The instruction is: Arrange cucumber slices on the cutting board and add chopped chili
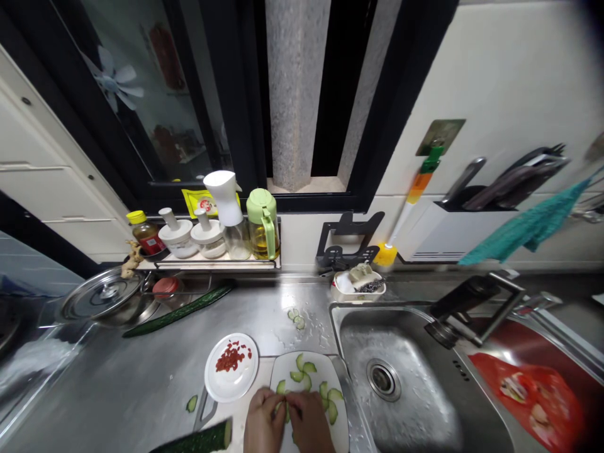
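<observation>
My left hand (264, 418) and right hand (310, 418) pinch nearly closed above the plate (326, 365), grip unclear. Slices (309, 367) seem light, slick, fragile: best held by edges.

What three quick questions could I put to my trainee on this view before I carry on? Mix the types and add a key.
1. Multiple choice: what lies on the squarish white plate?
A) Red pieces
B) Green slices
C) A spoon

2. True or false: the long cucumber lies on the window sill.

3. Which is nearer the sink, the left hand or the right hand?

Key:
1. B.
2. False; it lies on the steel counter.
3. The right hand.
</observation>
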Available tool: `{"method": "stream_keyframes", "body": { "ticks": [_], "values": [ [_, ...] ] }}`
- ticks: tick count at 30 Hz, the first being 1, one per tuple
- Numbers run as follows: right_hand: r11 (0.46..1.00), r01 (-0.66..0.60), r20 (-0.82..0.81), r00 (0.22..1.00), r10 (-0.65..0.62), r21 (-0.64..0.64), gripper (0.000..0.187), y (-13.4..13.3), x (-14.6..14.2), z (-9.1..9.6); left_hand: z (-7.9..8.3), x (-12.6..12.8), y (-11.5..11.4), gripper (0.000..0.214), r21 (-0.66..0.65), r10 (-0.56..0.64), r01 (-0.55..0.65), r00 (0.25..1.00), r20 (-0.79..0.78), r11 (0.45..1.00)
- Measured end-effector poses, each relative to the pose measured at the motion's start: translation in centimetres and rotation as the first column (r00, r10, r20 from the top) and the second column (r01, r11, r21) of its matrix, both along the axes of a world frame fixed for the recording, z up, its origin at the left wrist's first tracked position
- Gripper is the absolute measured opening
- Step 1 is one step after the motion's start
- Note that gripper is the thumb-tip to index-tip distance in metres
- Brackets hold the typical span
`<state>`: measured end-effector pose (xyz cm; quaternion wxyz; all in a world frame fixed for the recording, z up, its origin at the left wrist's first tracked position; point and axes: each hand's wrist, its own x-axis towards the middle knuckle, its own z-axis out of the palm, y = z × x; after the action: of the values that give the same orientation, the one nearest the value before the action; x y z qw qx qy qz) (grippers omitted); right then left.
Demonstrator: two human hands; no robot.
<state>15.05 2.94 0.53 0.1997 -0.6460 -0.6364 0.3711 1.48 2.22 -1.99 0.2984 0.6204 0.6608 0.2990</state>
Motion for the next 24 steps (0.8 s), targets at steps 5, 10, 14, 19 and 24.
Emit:
{"method": "stream_keyframes", "body": {
  "ticks": [5, 10, 14, 19, 24],
  "values": [
    [1.0, -0.007, 0.0, 1.0, 0.007, 0.008, 0.033, 0.0, -0.1, 0.4, -0.6, 0.0, -0.1, 0.028, 0.006, -0.021, 0.021, 0.999, -0.033, 1.0],
    [0.999, -0.035, 0.036, 0.999, 0.035, -0.001, 0.035, 0.1, -0.2, 0.7, -0.7, -0.1, -0.2, 0.027, 0.005, -0.036, 0.036, 0.997, -0.07, 0.999],
    [0.999, -0.02, 0.027, 0.999, 0.019, 0.027, 0.035, 0.1, -0.1, 0.2, -0.1, -0.1, -0.2, 0.026, -0.012, -0.046, 0.045, 0.997, -0.061, 0.999],
    [0.999, -0.028, 0.012, 1.0, 0.027, 0.045, 0.036, -0.1, 0.0, -0.4, 0.8, -0.2, 0.0, 0.023, -0.029, -0.028, 0.027, 0.998, -0.053, 0.999],
    [0.997, -0.003, 0.013, 1.0, 0.002, 0.075, 0.033, -0.2, 0.0, -0.8, 0.3, -0.2, -0.1, 0.022, -0.001, -0.006, 0.006, 0.999, -0.046, 1.0]
  ]
}}
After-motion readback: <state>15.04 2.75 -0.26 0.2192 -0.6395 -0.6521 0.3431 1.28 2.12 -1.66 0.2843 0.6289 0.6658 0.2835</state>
